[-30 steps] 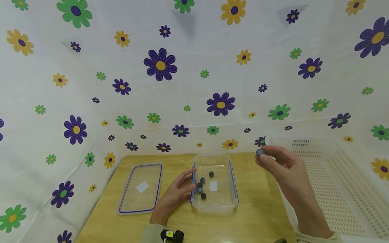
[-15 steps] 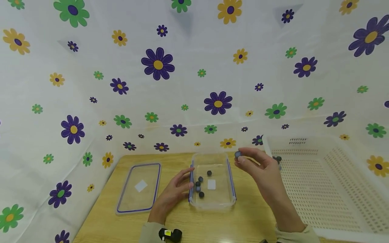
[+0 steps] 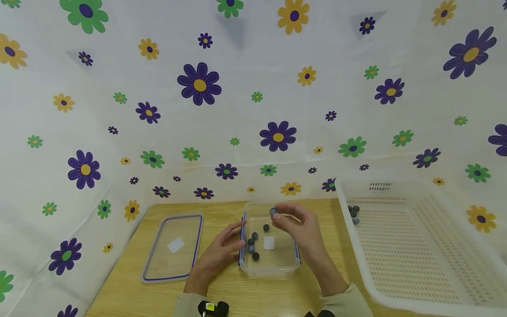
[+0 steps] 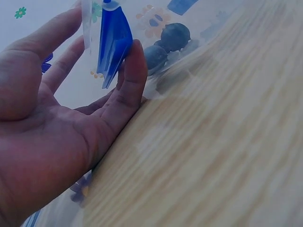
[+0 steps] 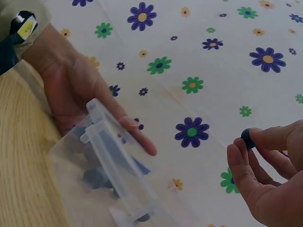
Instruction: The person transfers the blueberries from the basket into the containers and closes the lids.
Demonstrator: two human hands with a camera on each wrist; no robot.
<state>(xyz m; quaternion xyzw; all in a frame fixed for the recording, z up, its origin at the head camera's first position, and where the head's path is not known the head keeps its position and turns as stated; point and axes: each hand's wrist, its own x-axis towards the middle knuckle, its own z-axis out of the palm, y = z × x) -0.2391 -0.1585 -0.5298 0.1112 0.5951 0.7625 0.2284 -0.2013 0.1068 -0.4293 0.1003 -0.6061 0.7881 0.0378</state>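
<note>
In the head view my right hand point(image 3: 304, 233) pinches a blueberry point(image 3: 273, 211) between thumb and fingertips, above the far part of a clear plastic container point(image 3: 269, 271). The same pinched berry shows in the right wrist view. Several dark round berries point(image 3: 251, 242) lie inside the container, mostly along its left side. My left hand point(image 3: 217, 256) rests against the container's left wall with loosely bent fingers. Close up in the left wrist view, a finger touches the blue latch flap point(image 4: 113, 49) on that side.
A clear lid with a blue seal point(image 3: 158, 267) lies flat on the wooden table, left of the container. To the right stands a white perforated basket point(image 3: 359, 264), with several berries point(image 3: 354, 214) in its far left corner. A flower-print sheet point(image 3: 229, 127) hangs behind the table.
My right hand has moved left with the pinched blueberry, from beside the basket to above the container. The left hand stays at the container's side. The view has turned slightly right.
</note>
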